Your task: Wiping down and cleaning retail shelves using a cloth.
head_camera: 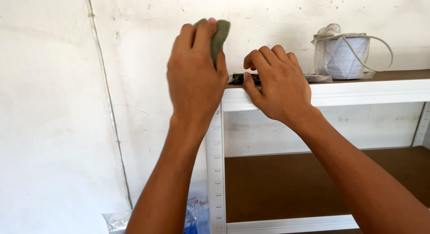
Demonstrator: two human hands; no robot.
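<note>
Where the shelf's [367, 91] left corner meets its white post [216, 171], green cloth [219, 35] bunched upright, long axis near vertical, just above that corner and against the wall [53, 104]. Clenched in the left hand [195, 70], only the top end peeking past the fingertips, the rest hidden behind the palm. Right hand [277, 84] just beside, to the right, not clenched: fingers curled over the shelf's front edge, tips touching a dark flat packet [237, 77] on the board at the left end. Nothing grasped there, so far as can be told. Left hand plainly the nearer to the cloth. Farther right along the top board, a bagged white tub [347, 55] with a cord loop, well apart from both hands. Lower brown board [313, 180] beneath; clear bag [195, 214] at the post's foot.
</note>
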